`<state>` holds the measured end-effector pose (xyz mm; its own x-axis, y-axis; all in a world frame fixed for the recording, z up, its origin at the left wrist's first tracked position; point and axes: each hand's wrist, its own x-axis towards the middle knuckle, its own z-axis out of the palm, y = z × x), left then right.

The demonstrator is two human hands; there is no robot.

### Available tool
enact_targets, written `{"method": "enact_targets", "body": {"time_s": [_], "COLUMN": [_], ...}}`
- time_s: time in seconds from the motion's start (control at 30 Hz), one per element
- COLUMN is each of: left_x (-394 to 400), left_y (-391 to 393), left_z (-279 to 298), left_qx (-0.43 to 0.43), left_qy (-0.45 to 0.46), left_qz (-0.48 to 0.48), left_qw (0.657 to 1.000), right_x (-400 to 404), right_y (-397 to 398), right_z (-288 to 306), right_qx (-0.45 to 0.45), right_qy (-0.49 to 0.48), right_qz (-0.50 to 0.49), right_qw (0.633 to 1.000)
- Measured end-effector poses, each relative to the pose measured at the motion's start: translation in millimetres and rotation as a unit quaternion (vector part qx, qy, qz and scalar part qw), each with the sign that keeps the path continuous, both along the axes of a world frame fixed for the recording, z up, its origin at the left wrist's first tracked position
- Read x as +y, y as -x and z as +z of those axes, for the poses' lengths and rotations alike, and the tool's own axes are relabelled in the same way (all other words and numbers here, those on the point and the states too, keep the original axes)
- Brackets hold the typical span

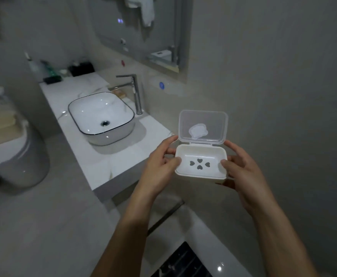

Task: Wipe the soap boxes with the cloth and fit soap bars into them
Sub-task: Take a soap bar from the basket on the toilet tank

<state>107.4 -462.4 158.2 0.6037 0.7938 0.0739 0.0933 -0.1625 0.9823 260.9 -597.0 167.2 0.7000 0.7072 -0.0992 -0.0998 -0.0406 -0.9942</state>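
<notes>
I hold a white soap box (209,156) in the air at centre right, beside the end of the counter. Its clear hinged lid (203,124) stands open and upright, with a pale sticker on it. The tray inside has heart-shaped drain holes and holds no soap. My left hand (161,156) grips the box's left edge, thumb on the rim. My right hand (241,166) grips its right edge, fingers curled under it. No cloth shows near my hands. A small tan object (119,92), perhaps a soap bar, lies behind the basin by the tap.
A white marble counter (107,162) carries a white basin (101,116) and a chrome tap (134,92). Bottles and a dark box (81,68) stand at its far end. A toilet (17,156) is at left, a mirror (143,31) above, a wall close on the right.
</notes>
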Motion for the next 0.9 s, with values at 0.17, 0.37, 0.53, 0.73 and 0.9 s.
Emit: {"method": "enact_targets", "body": {"time_s": [0.17,0.37,0.53,0.73,0.9], "left_x": [37.8,79.4,111.0,139.8,146.7], "left_y": [62.5,127.4,160.2,190.6,211.8], "left_z": [-10.1,-17.6,-19.8,-18.8,-23.1], "left_qx": [0.025,0.066,0.064,0.079,0.076], "left_qy": [-0.001,-0.004,-0.003,0.024,0.040], "left_qz": [0.122,0.264,0.354,0.457,0.514], "left_qw": [0.992,0.962,0.933,0.886,0.854], "right_x": [78.4,170.9,243.1,314.2,349.3], "right_y": [33.0,74.9,102.8,136.0,164.0], "right_z": [-10.7,-22.9,-25.6,-15.8,-19.7], "right_qx": [-0.015,-0.032,-0.043,-0.034,-0.037], "right_qy": [0.018,0.022,0.023,0.034,0.033], "right_qz": [0.106,0.243,0.342,0.468,0.529], "right_qw": [0.994,0.969,0.938,0.882,0.847]}}
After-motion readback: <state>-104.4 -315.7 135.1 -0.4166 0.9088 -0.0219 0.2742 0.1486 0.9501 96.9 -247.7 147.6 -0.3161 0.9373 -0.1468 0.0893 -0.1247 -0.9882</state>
